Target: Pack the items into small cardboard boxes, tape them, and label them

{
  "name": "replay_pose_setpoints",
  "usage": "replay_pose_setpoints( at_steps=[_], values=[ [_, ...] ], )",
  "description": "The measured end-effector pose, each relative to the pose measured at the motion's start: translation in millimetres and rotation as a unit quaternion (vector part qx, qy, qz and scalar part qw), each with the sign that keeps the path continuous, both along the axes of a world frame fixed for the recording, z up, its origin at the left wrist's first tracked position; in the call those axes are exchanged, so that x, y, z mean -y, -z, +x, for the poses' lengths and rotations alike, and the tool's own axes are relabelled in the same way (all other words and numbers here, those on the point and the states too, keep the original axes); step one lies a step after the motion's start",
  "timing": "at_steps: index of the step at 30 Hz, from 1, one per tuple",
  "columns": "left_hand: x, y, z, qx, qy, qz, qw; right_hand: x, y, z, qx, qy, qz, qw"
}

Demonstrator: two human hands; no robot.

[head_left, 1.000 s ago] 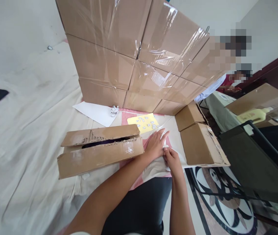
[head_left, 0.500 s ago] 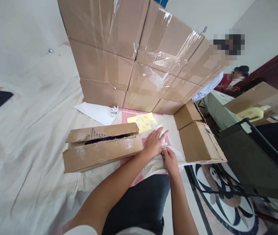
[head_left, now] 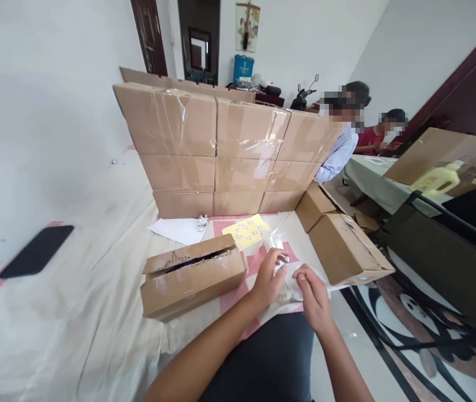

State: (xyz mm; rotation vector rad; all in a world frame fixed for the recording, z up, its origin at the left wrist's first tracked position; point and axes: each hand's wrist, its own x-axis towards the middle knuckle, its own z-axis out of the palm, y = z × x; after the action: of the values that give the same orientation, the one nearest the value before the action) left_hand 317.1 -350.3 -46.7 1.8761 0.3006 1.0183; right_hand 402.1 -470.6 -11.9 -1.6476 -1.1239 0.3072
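Observation:
My left hand (head_left: 270,279) is curled, thumb and fingers closed round a small shiny object I cannot make out. To its right, my right hand (head_left: 314,293) has its fingers pinched together over the cloth, and what they hold is too small to name. A small white item (head_left: 274,242) lies just beyond my left hand. Behind it is a yellow sheet (head_left: 244,231) with several small pale pieces on it. A white sheet (head_left: 177,230) carries a crumpled silvery ball (head_left: 202,223) at its right end.
A long slit cardboard box (head_left: 194,279) lies left of my hands. Taped cartons (head_left: 242,156) form a wall behind, and another box (head_left: 342,245) stands right. A black phone-like slab (head_left: 37,251) lies far left. Two people are beyond, one in a light blue sleeve (head_left: 338,159).
The view has tilted up, showing more of the room. My left hand was spread flat and is now curled. My right hand has moved apart from it, and the white item now shows.

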Motion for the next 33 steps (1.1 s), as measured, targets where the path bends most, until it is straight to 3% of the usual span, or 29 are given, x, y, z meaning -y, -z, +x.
replay_pose_setpoints(
  at_steps=[5, 10, 15, 20, 23, 28, 33],
  values=[
    [20.5, -18.8, -62.9, 0.040, -0.023, -0.033, 0.998, -1.4, -5.2, -33.7, 0.089, -0.123, 0.010, 0.988],
    [26.1, -18.8, -111.4, 0.111, -0.093, 0.025, 0.989, -8.1, 4.3, -66.1, 0.095, -0.212, 0.012, 0.973],
    [15.4, -22.2, -130.1, 0.161, -0.165, 0.161, 0.960, -21.7, 10.5, -79.7, 0.051, -0.225, 0.003, 0.973],
    [-3.8, -44.4, -149.6, 0.090, -0.185, 0.238, 0.949, -30.0, 1.5, -87.4, 0.094, -0.213, 0.055, 0.971],
    [-20.0, -56.7, -167.4, 0.030, -0.174, 0.267, 0.947, -32.6, -9.9, -94.8, 0.159, -0.237, 0.095, 0.954],
    [-37.7, -69.8, -191.6, 0.003, -0.093, 0.306, 0.947, -38.5, -20.5, -108.4, 0.235, -0.252, 0.103, 0.933],
    [-31.2, -73.7, -196.3, 0.010, -0.124, 0.373, 0.919, -41.6, -24.1, -117.7, 0.222, -0.251, 0.121, 0.934]
  ],
)
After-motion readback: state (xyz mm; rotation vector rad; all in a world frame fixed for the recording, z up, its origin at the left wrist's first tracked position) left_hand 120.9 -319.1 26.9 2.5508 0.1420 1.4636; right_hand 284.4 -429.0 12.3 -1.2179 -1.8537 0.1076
